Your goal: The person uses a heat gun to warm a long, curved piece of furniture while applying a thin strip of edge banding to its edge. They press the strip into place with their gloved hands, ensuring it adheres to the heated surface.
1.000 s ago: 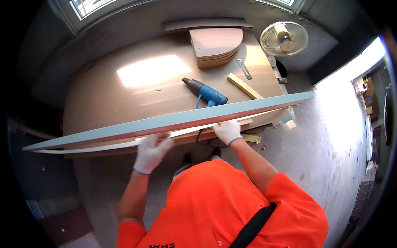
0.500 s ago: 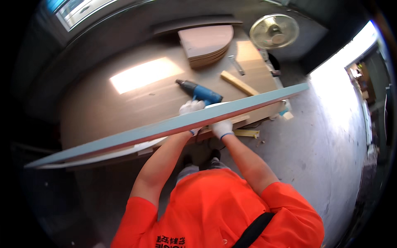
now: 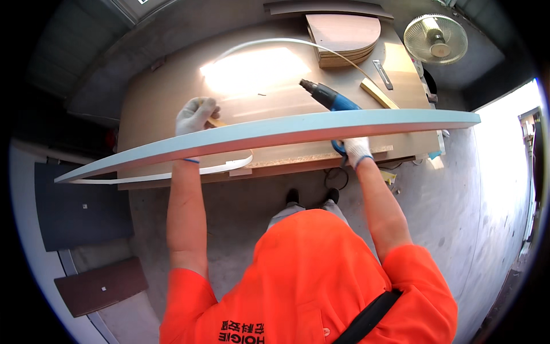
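My right hand [image 3: 357,148], in a white glove, is closed round the handle of a blue and black heat gun [image 3: 329,96]; the nozzle points to the far left over the table. My gloved left hand [image 3: 196,114] is pinched closed at a thin tan strip [image 3: 215,122], partly hidden by fingers. A long pale blue bar with a reddish underside [image 3: 275,127] crosses over both forearms and hides parts of the gun and hands; its kind is not clear. Under it, a white flexible strip [image 3: 220,168] loops along the table's near edge. A thin pale strip [image 3: 263,40] arches over the table.
On the wooden table [image 3: 166,86] are a stack of rounded boards [image 3: 346,34], a metal tool [image 3: 382,74] and a yellow wooden stick [image 3: 378,93]. A fan [image 3: 436,39] stands at the far right. Dark panels [image 3: 83,206] lie at the left; a cable [image 3: 337,178] hangs below the near edge.
My hands have moved apart: the left went left and away from me, the right went right and now grips the heat gun. The view has shifted, and the arched strip has come into sight.
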